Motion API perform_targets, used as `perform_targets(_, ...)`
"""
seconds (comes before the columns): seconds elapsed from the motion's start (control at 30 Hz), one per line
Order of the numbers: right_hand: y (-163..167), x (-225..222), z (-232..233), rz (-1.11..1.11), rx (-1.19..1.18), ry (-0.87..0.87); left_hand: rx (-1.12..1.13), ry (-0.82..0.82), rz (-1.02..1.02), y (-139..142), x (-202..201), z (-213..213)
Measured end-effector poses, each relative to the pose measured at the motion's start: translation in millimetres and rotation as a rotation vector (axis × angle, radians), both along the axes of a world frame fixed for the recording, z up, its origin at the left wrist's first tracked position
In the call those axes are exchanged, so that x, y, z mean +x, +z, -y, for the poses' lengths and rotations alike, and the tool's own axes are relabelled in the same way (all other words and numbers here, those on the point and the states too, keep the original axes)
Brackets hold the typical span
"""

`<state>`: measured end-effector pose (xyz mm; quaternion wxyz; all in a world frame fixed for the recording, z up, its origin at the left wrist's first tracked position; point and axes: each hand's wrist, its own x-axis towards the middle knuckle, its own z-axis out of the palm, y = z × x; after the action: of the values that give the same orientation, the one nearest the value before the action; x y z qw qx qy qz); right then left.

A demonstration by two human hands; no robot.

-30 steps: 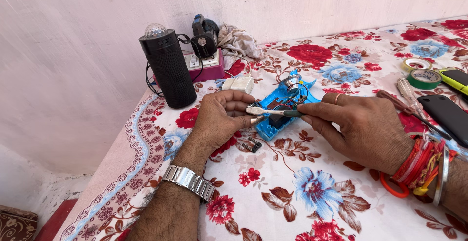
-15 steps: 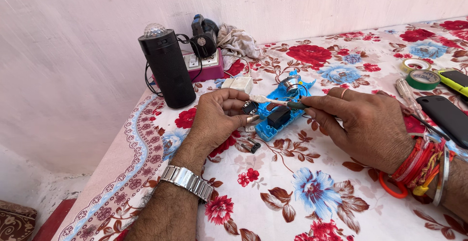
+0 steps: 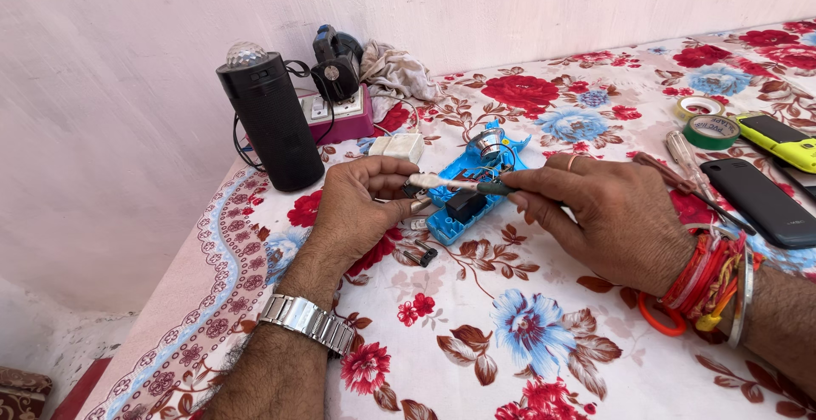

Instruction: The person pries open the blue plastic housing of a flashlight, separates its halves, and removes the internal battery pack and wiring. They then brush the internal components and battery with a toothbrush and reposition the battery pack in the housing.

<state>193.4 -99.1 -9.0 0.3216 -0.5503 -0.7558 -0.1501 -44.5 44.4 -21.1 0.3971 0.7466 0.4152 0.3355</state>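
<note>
Left hand (image 3: 357, 207) pinches small dark part beside open blue plastic casing (image 3: 470, 190), steadying it; right hand (image 3: 599, 216) grips thin white-tipped brush (image 3: 459, 184), tip on part.

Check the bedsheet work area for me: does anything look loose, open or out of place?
The blue device lies opened up, its insides exposed, between the left hand and the right hand. A small dark part lies loose on the floral sheet just below it. Nothing looks spilled.
</note>
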Motion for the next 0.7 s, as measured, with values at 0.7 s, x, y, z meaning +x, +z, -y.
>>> perform_targets(0.7,-2.2,-2.9,-4.3,-0.002,-0.031,-0.057,0.016,0.039,0.022,-6.4,3.7,-2.9)
